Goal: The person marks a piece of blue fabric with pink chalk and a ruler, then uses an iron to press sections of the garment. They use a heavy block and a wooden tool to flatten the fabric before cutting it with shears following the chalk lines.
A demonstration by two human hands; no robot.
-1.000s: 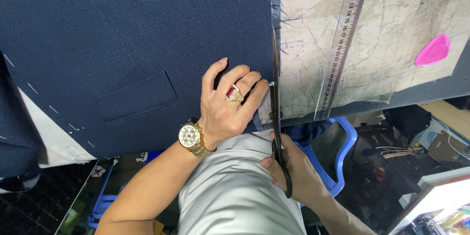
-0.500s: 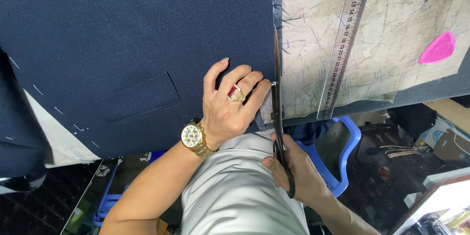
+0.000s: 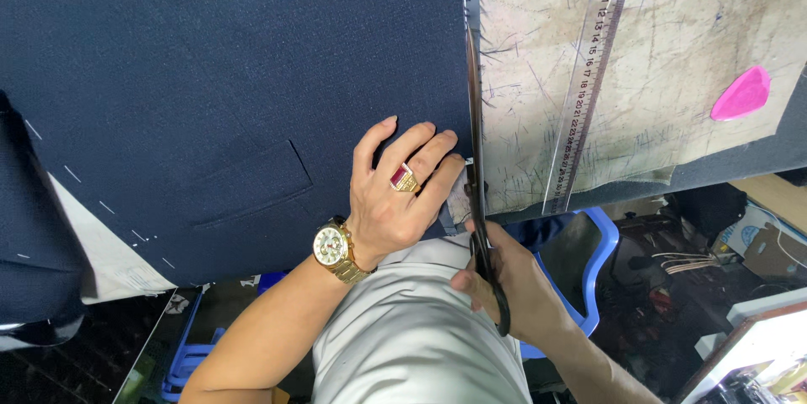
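Barely any change over last second: left hand (image 3: 395, 194) stays flat, fingers spread, pinning navy cloth (image 3: 227, 76) at table (image 3: 672, 51) edge. Right hand (image 3: 517, 286) stays clenched on scissors (image 3: 477, 194); blades along cloth's right edge, cut little advanced.

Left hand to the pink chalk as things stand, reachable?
Probably not directly: the left hand is pressing the navy cloth, and the scissors and clear ruler lie between it and the pink chalk.
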